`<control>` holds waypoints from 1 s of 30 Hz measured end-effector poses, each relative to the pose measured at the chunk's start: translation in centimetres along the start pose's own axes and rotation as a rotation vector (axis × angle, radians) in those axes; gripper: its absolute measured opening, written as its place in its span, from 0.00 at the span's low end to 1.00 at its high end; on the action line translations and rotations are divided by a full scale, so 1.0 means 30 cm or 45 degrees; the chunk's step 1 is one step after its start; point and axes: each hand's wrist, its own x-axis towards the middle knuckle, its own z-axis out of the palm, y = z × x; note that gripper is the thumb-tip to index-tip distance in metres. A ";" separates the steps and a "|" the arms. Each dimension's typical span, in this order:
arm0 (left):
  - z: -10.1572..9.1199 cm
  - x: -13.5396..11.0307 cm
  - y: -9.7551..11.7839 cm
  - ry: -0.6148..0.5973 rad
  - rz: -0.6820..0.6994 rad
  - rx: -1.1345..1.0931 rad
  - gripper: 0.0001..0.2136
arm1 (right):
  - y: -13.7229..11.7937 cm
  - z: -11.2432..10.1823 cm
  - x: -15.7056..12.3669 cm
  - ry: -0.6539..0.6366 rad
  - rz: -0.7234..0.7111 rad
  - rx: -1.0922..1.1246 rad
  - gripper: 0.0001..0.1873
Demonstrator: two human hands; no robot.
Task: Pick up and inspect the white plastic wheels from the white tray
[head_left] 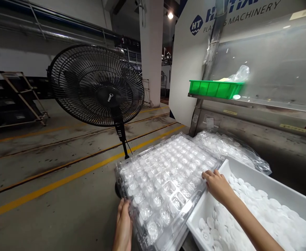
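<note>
In the head view a clear plastic blister tray (165,164) lies slightly turned in front of me, apparently on top of other trays. White round pieces show through its rows of pockets; two pockets near the right front look darker. My left hand (124,223) grips the tray's near left edge, thumb and fingers close together. Over the right edge my right hand (217,184) is closed, its fingers curled on the rim. Beneath my right forearm stands a white bin (270,177) holding many loose white plastic discs (262,216).
Behind the bin lies a clear bag (228,146) of white pieces. A green basket (213,89) sits on the machine's ledge (260,104). A black standing fan (97,87) rises beyond the tray's left side. Racks with dark crates (6,101) stand far left.
</note>
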 end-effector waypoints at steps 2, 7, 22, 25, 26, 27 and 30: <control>0.007 -0.015 0.005 -0.005 -0.027 -0.019 0.21 | -0.011 0.000 -0.005 0.001 -0.023 -0.032 0.12; 0.009 -0.029 0.003 -0.006 -0.017 -0.065 0.22 | -0.020 -0.002 -0.008 -0.007 -0.040 -0.072 0.12; 0.091 -0.092 -0.002 0.230 -0.038 -0.153 0.19 | -0.010 -0.013 0.009 -0.057 -0.003 -0.036 0.13; 0.100 -0.093 0.002 0.240 -0.052 -0.162 0.19 | -0.013 -0.015 0.010 -0.053 -0.003 -0.020 0.13; 0.102 -0.091 0.003 0.242 -0.057 -0.161 0.19 | -0.014 -0.016 0.010 -0.050 -0.002 -0.016 0.13; 0.104 -0.090 0.004 0.244 -0.064 -0.159 0.19 | -0.016 -0.016 0.010 -0.046 0.001 -0.013 0.13; 0.112 -0.085 0.005 0.251 -0.082 -0.160 0.19 | -0.018 -0.016 0.015 -0.034 0.011 -0.004 0.13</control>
